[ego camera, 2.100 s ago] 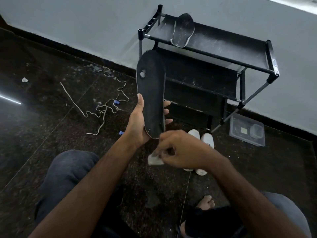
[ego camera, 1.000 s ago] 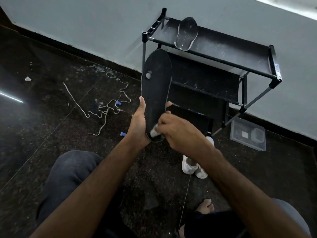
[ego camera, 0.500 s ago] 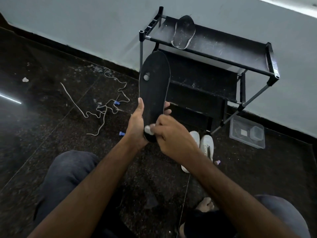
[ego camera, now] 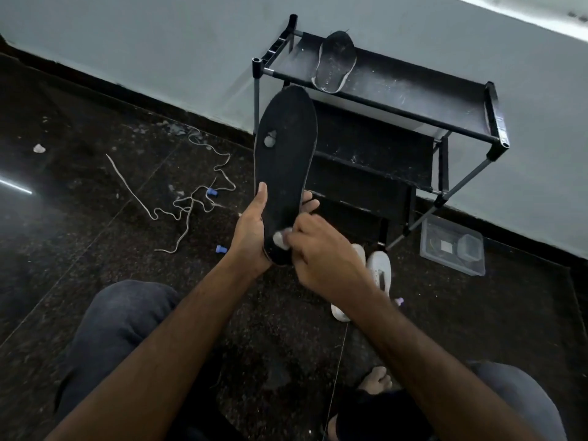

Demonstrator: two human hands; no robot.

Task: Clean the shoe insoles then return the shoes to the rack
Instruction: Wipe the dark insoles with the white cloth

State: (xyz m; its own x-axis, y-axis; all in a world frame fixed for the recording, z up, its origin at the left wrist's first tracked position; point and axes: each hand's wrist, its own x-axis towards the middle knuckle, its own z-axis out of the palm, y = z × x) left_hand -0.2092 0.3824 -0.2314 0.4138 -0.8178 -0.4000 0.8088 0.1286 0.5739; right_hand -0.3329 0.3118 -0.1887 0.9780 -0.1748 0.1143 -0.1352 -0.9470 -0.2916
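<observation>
My left hand (ego camera: 251,230) holds a black insole (ego camera: 284,160) upright by its heel end; the insole has a small worn hole near its toe. My right hand (ego camera: 321,256) presses a small white wipe (ego camera: 281,238) against the insole's heel. A second black insole (ego camera: 334,60) lies on the top shelf of the black shoe rack (ego camera: 413,90). A pair of white shoes (ego camera: 378,272) stands on the floor in front of the rack, partly hidden by my right arm.
White shoelaces (ego camera: 187,198) lie tangled on the dark floor to the left, with small blue caps (ego camera: 211,192) nearby. A clear plastic box (ego camera: 451,246) sits against the wall right of the rack. My knees and a bare foot (ego camera: 377,381) are below.
My right hand with the wipe came up from below the insole onto its heel and keeps rubbing there. The left hand has kept the insole upright.
</observation>
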